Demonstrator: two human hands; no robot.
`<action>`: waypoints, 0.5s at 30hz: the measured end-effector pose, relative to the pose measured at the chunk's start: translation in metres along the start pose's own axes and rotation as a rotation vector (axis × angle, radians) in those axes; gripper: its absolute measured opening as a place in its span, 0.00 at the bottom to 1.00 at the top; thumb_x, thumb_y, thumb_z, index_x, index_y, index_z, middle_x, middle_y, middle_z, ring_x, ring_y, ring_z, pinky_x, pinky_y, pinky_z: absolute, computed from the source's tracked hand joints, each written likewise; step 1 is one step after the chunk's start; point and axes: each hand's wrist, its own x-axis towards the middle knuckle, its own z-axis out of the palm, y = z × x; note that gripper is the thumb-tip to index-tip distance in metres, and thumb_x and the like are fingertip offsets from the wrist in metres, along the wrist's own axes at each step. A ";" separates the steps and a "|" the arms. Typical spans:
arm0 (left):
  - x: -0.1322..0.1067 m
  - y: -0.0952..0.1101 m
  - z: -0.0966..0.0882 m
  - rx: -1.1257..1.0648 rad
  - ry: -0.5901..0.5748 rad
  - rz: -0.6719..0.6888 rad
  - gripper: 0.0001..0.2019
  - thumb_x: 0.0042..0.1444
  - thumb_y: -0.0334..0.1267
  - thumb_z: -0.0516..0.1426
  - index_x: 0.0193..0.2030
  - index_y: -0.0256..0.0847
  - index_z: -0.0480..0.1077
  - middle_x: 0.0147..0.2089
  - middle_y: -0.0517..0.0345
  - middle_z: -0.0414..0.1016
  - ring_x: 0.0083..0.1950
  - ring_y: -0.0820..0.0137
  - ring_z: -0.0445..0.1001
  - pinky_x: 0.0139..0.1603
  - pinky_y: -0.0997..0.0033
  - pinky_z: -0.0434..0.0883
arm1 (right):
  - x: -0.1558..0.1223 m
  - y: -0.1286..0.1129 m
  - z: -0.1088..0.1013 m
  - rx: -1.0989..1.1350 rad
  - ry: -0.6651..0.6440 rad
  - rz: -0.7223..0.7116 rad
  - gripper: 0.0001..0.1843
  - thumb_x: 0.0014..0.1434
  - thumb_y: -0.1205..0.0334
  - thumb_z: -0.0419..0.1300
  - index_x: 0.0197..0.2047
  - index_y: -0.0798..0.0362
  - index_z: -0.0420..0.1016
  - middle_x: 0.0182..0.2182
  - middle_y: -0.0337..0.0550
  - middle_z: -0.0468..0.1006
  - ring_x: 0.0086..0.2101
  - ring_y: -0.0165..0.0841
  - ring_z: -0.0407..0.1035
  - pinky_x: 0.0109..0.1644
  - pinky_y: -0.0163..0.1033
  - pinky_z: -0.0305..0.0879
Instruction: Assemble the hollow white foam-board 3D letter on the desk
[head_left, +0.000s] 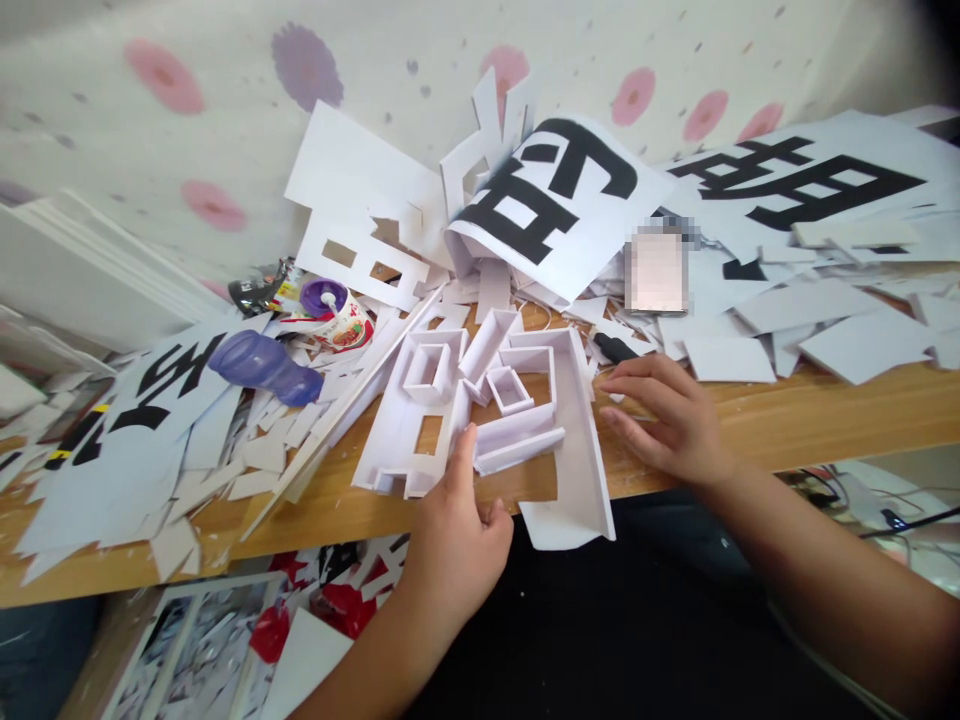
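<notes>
In front of me on the wooden table lies a white foam-board character with upright side walls and several box-like openings. My left hand reaches in from below, its index finger stretched out and touching an inner wall near the middle. The thumb stands apart from that finger; the other fingers curl under, partly hidden. Just right of the outer wall hovers my right hand, fingers apart and holding nothing visible. Beyond its fingertips lies a black-handled tool, its kind unclear.
Scraps of white board litter the wooden table. Left stand a purple bottle, a paper cup and a long board strip. Printed character sheets lean behind. A blurred-out item is at the right. Below is a scrap-filled container.
</notes>
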 end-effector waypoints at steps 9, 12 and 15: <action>0.000 -0.008 0.013 -0.010 0.077 0.075 0.39 0.53 0.28 0.55 0.73 0.38 0.49 0.46 0.49 0.80 0.44 0.60 0.80 0.47 0.61 0.75 | 0.002 0.002 0.004 -0.014 -0.012 -0.142 0.17 0.56 0.69 0.65 0.50 0.53 0.74 0.41 0.52 0.74 0.40 0.42 0.71 0.42 0.48 0.70; 0.000 -0.011 0.020 -0.028 0.117 0.111 0.39 0.52 0.27 0.54 0.72 0.36 0.49 0.57 0.42 0.76 0.54 0.57 0.78 0.53 0.57 0.75 | 0.005 -0.004 0.003 -0.020 -0.046 -0.184 0.18 0.57 0.68 0.64 0.52 0.54 0.73 0.43 0.53 0.74 0.41 0.43 0.70 0.44 0.50 0.69; 0.000 -0.013 0.025 -0.042 0.157 0.157 0.39 0.51 0.25 0.53 0.72 0.32 0.49 0.66 0.37 0.67 0.62 0.54 0.72 0.59 0.53 0.73 | 0.011 -0.012 0.002 -0.010 -0.108 -0.191 0.17 0.59 0.66 0.62 0.53 0.55 0.73 0.45 0.54 0.74 0.44 0.45 0.69 0.48 0.52 0.67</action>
